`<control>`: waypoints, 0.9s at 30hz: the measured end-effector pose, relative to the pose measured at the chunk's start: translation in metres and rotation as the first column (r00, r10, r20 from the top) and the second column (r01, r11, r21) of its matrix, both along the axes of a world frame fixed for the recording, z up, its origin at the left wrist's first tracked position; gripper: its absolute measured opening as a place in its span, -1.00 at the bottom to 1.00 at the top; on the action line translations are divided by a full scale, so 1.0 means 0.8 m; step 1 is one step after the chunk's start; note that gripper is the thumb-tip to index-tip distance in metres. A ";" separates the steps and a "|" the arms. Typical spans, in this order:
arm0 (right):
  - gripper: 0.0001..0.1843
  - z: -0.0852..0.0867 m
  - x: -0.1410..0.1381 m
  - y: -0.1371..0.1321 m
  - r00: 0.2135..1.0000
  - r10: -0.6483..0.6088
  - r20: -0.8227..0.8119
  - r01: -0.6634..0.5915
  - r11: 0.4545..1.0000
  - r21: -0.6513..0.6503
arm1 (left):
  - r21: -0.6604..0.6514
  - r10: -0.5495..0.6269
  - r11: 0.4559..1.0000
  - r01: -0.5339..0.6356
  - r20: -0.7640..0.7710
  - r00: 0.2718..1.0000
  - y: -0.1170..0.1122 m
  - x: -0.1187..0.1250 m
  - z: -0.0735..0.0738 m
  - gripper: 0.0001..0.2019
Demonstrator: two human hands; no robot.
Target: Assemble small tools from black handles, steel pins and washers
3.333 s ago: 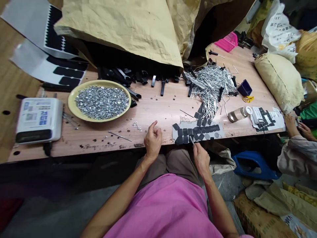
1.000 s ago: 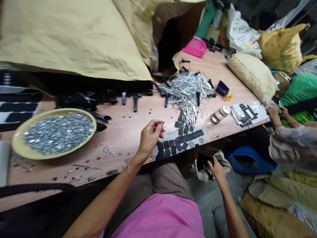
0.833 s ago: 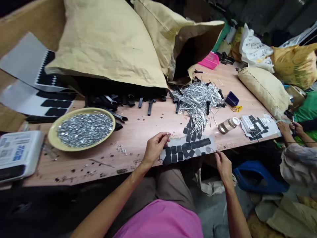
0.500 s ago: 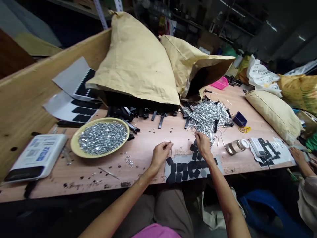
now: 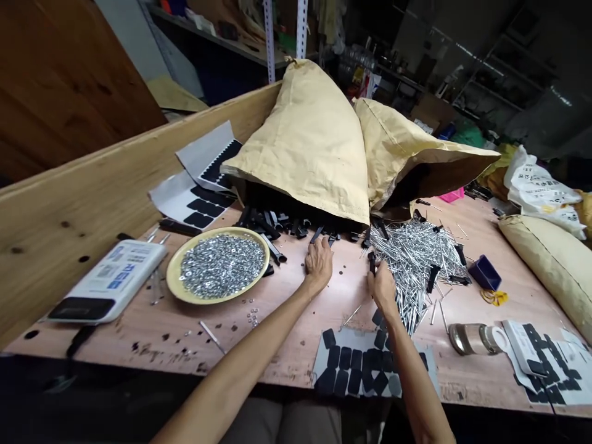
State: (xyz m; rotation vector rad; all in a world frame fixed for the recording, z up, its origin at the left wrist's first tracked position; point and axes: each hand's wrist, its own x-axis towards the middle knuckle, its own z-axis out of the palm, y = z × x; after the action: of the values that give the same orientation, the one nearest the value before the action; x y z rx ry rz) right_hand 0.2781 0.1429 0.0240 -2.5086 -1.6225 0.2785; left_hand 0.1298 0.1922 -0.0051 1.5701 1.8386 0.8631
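My left hand [image 5: 318, 264] rests on the table with its fingers reaching toward a row of black plastic parts [image 5: 277, 227] under the sack's mouth. My right hand [image 5: 383, 287] sits at the left edge of a heap of steel pins [image 5: 416, 265], and its fingertips are next to a small black part. Whether that hand holds the part is hidden. Nearer me lies a grey sheet of black foam pads [image 5: 365, 364], with neither hand on it. A yellow plate [image 5: 173, 277] of steel washers [image 5: 222, 266] stands to the left of my left hand.
Two large kraft paper sacks [image 5: 309, 148] lie on the back of the wooden table [image 5: 296, 333]. A wooden board [image 5: 92, 172] rises along the left. On the table are a white box [image 5: 111, 280], a glass jar [image 5: 474, 339] and a blue cup [image 5: 485, 273].
Both hands have moved forward from the pad sheet, the left to the black parts and the right to the pin heap. The view has tilted up, showing more of the room, and the co-worker's hands have left view.
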 end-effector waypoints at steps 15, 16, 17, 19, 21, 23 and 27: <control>-0.61 0.005 -0.030 -0.015 0.696 0.361 -0.621 -0.391 0.916 0.094 | -0.227 0.102 0.855 0.466 0.955 0.277 -0.057 -0.026 -0.017 -0.62; -0.62 0.010 -0.024 0.001 0.741 0.334 -0.582 -0.376 0.925 0.053 | -0.251 0.139 0.871 0.422 0.951 0.277 -0.056 -0.027 -0.018 -0.61; -0.64 0.015 -0.018 0.019 0.821 0.289 -0.493 -0.308 0.950 0.043 | -0.276 0.172 0.880 0.386 0.944 0.283 -0.055 -0.027 -0.018 -0.61; -0.66 0.020 -0.012 0.055 0.959 0.162 -0.232 -0.144 0.985 0.094 | -0.306 0.206 0.883 0.357 0.935 0.289 -0.055 -0.025 -0.019 -0.60; -0.67 0.019 -0.013 0.085 0.997 0.066 -0.039 -0.062 0.993 0.097 | -0.297 0.202 0.885 0.359 0.939 0.279 -0.056 -0.023 -0.020 -0.57; -0.68 0.018 -0.016 0.101 0.997 0.064 0.050 -0.067 0.996 0.056 | -0.273 0.182 0.901 0.338 0.944 0.277 -0.058 -0.024 -0.023 -0.57; -0.71 0.032 -0.015 0.086 0.996 -0.007 0.085 -0.005 0.991 0.134 | -0.198 0.092 0.963 0.181 0.877 0.471 -0.065 -0.030 -0.025 -0.63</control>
State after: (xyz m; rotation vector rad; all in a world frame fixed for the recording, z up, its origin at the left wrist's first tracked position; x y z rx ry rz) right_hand 0.2661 0.2115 0.0493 -2.4518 -1.6127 0.0601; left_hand 0.1056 0.1405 -0.0255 0.7006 1.0418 1.0689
